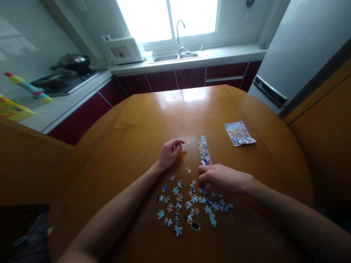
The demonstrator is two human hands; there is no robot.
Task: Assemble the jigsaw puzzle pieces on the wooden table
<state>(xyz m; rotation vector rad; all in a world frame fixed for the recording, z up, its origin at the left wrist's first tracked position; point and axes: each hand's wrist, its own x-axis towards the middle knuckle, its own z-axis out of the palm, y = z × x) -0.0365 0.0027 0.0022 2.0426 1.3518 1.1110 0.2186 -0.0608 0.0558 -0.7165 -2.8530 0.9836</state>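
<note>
Your right hand (219, 179) curls just below the joined puzzle strip (204, 150), right of centre; whether it pinches a piece, I cannot tell. Your left hand (169, 152) lies loosely open at centre, seemingly empty. Only that narrow, knobbly-edged strip looks assembled; many small interlocking puzzle pieces (176, 191) remain scattered at lower centre, across the glossy wooden surface (153, 120).

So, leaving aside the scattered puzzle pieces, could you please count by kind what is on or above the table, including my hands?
Hands: 2 (left hand, right hand)
Long joined puzzle strip: 1
Printed sheet: 1
Total: 4
</note>
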